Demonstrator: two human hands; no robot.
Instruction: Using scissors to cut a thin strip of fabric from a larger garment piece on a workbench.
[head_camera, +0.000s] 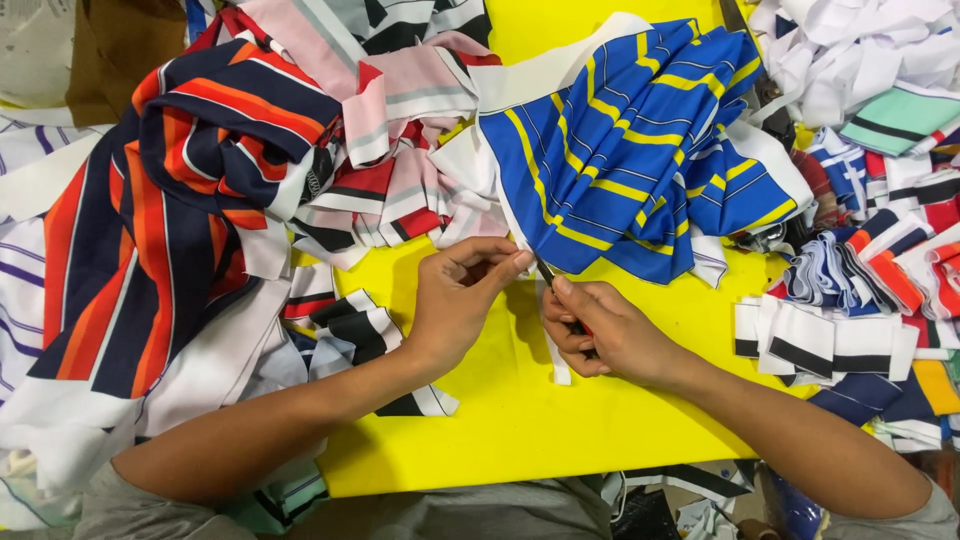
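A blue fabric piece with yellow stripes and white edging (640, 150) lies bunched on the yellow table (520, 410). My left hand (462, 295) pinches its lower white edge between thumb and fingers. My right hand (600, 330) grips small scissors with red handles (560, 295), whose blades point up at the fabric edge just beside the left fingertips. A narrow white strip (558, 365) hangs down from the fabric under my right hand.
A heap of navy, orange and white striped cloth (170, 210) covers the left. Pink, red and black striped pieces (390, 150) lie behind. Stacked small striped pieces (840, 340) and white scraps (850, 50) fill the right side. Scraps lie below the table's front edge.
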